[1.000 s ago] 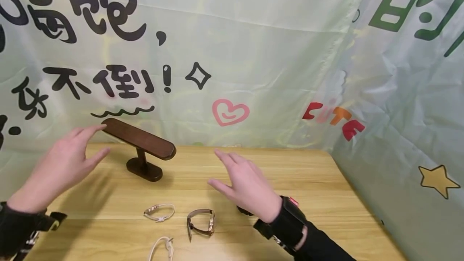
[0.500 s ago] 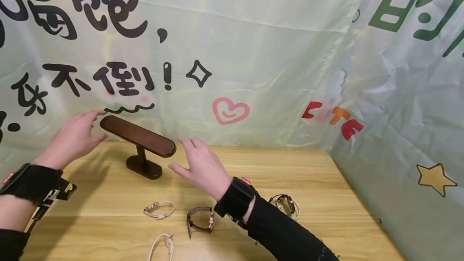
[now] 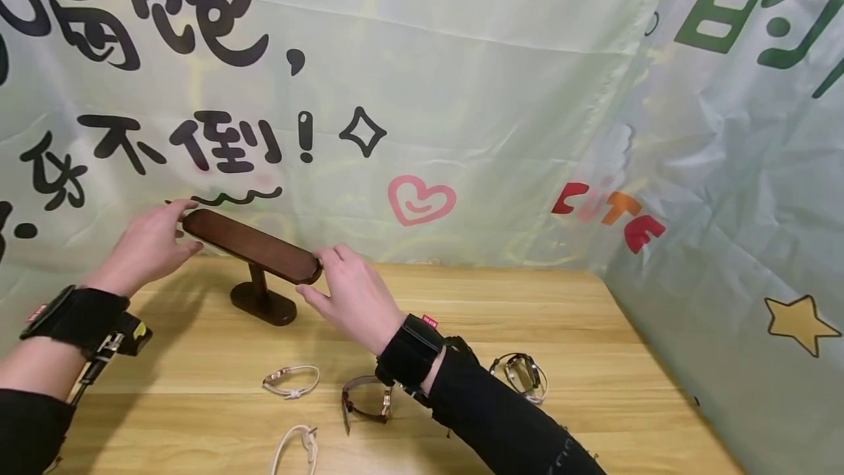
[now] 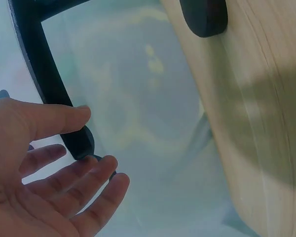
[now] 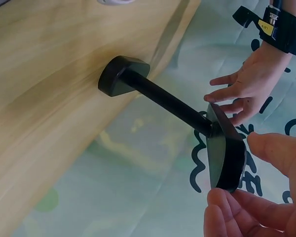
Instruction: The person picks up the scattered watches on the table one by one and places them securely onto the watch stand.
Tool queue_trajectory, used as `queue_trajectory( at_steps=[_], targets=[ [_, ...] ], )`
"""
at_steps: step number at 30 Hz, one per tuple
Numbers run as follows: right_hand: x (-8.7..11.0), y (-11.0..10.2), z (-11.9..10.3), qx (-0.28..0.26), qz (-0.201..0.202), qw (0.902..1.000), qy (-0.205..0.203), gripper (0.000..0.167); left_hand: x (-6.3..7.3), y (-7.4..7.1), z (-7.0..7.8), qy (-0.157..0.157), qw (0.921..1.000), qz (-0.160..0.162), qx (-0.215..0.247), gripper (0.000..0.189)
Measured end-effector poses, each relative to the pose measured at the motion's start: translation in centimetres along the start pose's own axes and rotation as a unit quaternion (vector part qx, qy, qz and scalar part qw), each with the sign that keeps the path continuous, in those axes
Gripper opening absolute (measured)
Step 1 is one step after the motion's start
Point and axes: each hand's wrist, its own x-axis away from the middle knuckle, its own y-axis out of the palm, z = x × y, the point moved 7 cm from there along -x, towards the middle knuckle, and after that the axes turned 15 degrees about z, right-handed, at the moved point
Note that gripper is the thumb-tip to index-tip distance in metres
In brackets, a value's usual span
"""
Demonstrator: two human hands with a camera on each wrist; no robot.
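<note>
A dark brown T-shaped display stand (image 3: 253, 242) stands upright on its oval base at the back left of the wooden table (image 3: 461, 299). Both hands are at the ends of its long padded top bar. My left hand (image 3: 146, 246) has thumb and fingers round the left end; in the left wrist view the thumb (image 4: 64, 118) overlaps the bar and the fingers curl past its tip. At the right end, my right hand (image 3: 352, 292) pinches the bar. The right wrist view shows its thumb (image 5: 276, 148) and fingers on either side of that end.
In front lie a thin white-banded watch (image 3: 290, 391), a brown-strapped watch (image 3: 352, 413) partly behind the right wrist, and a white strap (image 3: 305, 437) at the lower edge. Several banded pieces (image 3: 521, 374) are grouped at the right. A printed cloth (image 3: 494, 130) hangs behind.
My right hand has moved left from over the middle of the table to the stand's right end. My left hand has closed in on the left end. The stand stays in place.
</note>
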Motion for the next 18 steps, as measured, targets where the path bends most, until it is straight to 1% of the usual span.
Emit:
queue_trajectory(
  at_steps=[3, 7, 12, 18],
  targets=[
    [-0.23, 0.18, 0.1, -0.004, -0.004, 0.9999, 0.009, 0.047, -0.12, 0.19, -0.17, -0.007, 1.0, -0.005, 0.0, 0.072],
    [-0.49, 0.42, 0.14, 0.007, -0.009, 0.9999, 0.009, 0.049, -0.18, 0.37, -0.43, -0.017, 0.9998, -0.007, 0.003, 0.072],
    [-0.62, 0.66, 0.24, 0.017, -0.014, 0.9997, 0.009, 0.049, -0.15, 0.53, -0.66, -0.021, 0.9997, 0.007, 0.014, 0.068],
    [-0.57, 0.69, 0.75, -0.006, -0.031, 0.999, 0.03, 0.049, -0.02, 0.45, -0.7, -0.024, 0.9996, 0.007, 0.014, 0.065]
  ],
)
